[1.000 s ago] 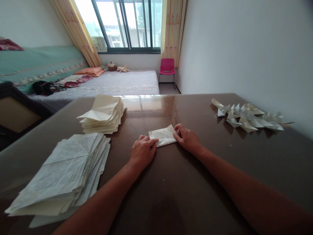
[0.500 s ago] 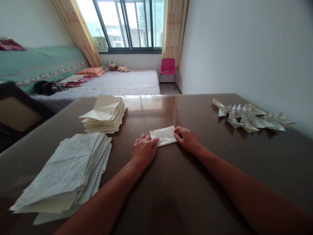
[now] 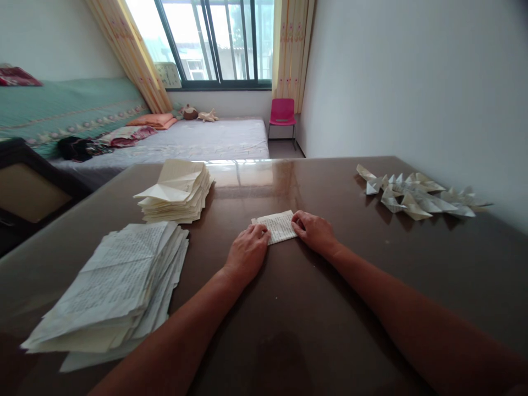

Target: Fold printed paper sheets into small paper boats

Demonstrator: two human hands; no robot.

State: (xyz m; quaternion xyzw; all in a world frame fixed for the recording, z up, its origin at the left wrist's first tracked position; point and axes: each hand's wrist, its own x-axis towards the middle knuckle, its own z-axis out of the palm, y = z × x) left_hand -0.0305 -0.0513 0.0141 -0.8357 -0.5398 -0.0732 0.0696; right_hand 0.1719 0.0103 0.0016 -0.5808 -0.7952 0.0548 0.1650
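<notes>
A small folded sheet of printed paper lies on the brown glossy table in front of me. My left hand rests over its left edge, with bent fingers pressing on the paper. At the right edge, my right hand pinches the paper between thumb and curled fingers. To the left lies a stack of printed sheets with a crease across the top one. Behind it stands a stack of cream paper, its top sheet partly raised. Several folded paper shapes are grouped at the right.
The brown table reaches toward a bed by the window. A pink chair stands beyond the table's far edge. The white wall runs along the right side, and a dark wooden chair is at the left.
My left hand has shifted slightly up and right over the paper, its fingers now covering more of the left edge. My right hand stays on the right edge.
</notes>
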